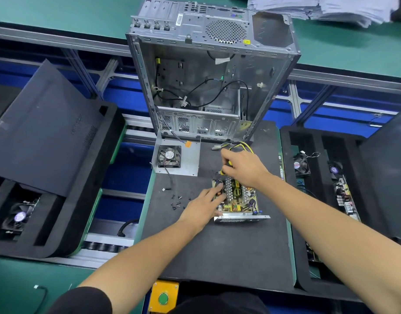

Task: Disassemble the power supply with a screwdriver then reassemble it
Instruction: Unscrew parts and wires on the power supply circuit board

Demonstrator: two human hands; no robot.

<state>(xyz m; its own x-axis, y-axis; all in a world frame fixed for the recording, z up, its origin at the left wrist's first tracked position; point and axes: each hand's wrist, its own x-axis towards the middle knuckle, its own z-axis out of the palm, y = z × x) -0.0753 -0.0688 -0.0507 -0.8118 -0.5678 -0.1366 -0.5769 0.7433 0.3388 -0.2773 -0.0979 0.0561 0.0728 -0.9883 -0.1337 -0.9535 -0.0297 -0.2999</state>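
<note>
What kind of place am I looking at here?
Most likely an electronics assembly or repair line in a factory: a conveyor with rollers, foam work pallets carrying an emptied computer case and an opened power supply, and a green station button.

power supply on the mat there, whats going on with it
A person is working on the opened power supply on the dark mat. The right hand grips a yellow and black screwdriver pointed down into the board, while the left hand rests on the unit's left side. The cover with its fan lies apart, loose screws beside it. An empty computer case stands behind.
</note>
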